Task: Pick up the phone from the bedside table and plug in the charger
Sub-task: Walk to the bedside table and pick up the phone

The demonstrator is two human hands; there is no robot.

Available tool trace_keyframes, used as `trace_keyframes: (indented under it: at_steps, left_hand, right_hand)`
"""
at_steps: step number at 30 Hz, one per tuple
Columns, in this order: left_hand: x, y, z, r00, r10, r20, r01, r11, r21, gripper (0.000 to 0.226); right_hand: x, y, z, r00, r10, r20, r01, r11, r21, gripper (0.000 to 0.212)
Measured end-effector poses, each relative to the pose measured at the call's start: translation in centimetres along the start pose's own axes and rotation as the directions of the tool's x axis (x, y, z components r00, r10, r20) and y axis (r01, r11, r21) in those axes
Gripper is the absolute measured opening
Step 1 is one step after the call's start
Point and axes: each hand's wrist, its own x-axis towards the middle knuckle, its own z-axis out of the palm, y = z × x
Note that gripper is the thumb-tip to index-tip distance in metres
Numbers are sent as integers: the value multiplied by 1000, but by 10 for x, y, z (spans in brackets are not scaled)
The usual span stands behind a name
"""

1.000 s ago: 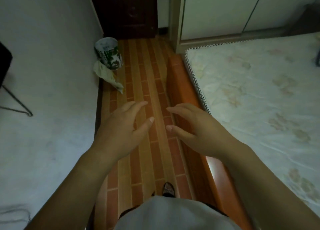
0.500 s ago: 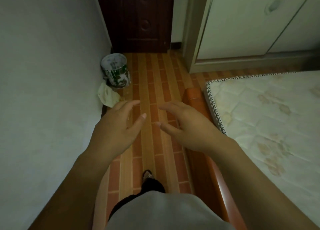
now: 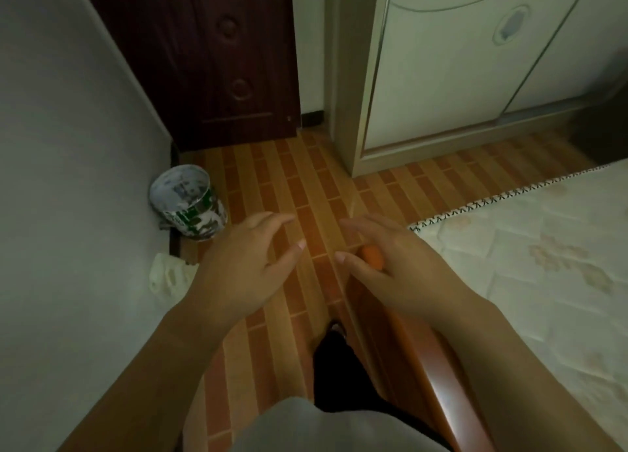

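Two hands, left (image 3: pixel 244 268) and right (image 3: pixel 404 268), spread and empty over floor (image 3: pixel 306 193), bed frame (image 3: pixel 438 376) corner partly hidden

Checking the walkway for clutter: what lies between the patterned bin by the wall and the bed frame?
Head view: only bare tiled floor between bin and bed frame.

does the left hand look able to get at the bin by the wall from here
Probably yes. The left hand is empty and open, the bin sits just ahead and left of it on bare floor, nothing between them, though it is low, so bending seems needed.
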Motion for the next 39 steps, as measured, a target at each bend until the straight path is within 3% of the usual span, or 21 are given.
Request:
trace_keyframes:
  at_steps: [6, 16, 22, 25, 31, 39]
  left_hand:
    - [146, -18, -13, 1000, -8, 19, 8, 1000, -4, 55]
    - [330, -58, -29, 996, -12, -93, 5, 997, -83, 51]
    - [465, -83, -32, 998, 60, 26, -57, 994, -91, 52]
    - [539, -80, -32, 980, 161, 117, -152, 985, -80, 50]
    - [654, -49, -5, 868, 425, 258, -407, 905, -124, 49]
    - [752, 35, 69, 632, 673, 385, -631, 735, -248, 48]
  right_hand:
    - [128, 50, -37, 999, 4, 44, -5, 1000, 13, 57]
    - [320, 106, -74, 1000, -16, 10, 16, 1000, -22, 52]
    - [416, 144, -91, 995, 74, -63, -77, 996, -47, 53]
    - [451, 161, -109, 975, 162, -153, -173, 983, -66, 52]
    - [480, 204, -133, 868, 398, -298, -429, 902, -46, 53]
    - [480, 275, -175, 625, 635, -454, -671, 734, 104, 54]
